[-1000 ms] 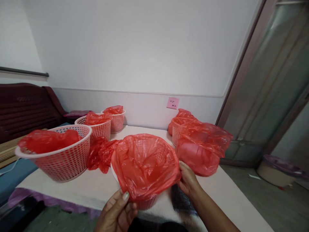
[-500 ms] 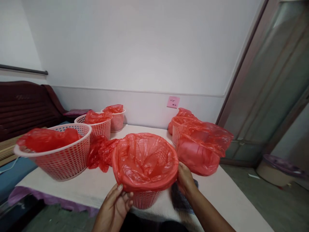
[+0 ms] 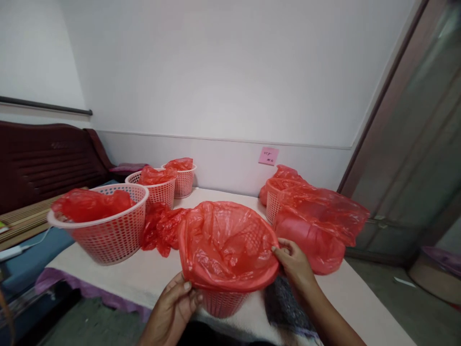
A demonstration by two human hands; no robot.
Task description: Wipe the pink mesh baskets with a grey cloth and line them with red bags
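A pale pink perforated plastic basket [image 3: 225,303] stands at the front of the table, lined with a thin red plastic bag [image 3: 230,245] whose edge is folded over the rim. My left hand [image 3: 176,305] pinches the bag's folded edge at the front left of the rim, thumb on top. At the right side, my right hand [image 3: 293,264] is closed on the bag-covered rim, its thumb on top and its other fingers partly hidden behind. Beside the basket, a crumpled red plastic bag [image 3: 160,230] lies on the table to the left.
Several more baskets holding red bags stand at left, the nearest a large pink basket [image 3: 108,235]. A red bag-wrapped bundle [image 3: 309,240] sits at right before another basket [image 3: 272,206]. A dark cloth [image 3: 288,305] lies on the white-covered table [image 3: 360,307]. A pink note [image 3: 268,156] is on the wall.
My right hand has shifted up along the rim, and its thumb now lies over the edge. My left hand stays at the front left. The whole view has shifted, moving things rightward.
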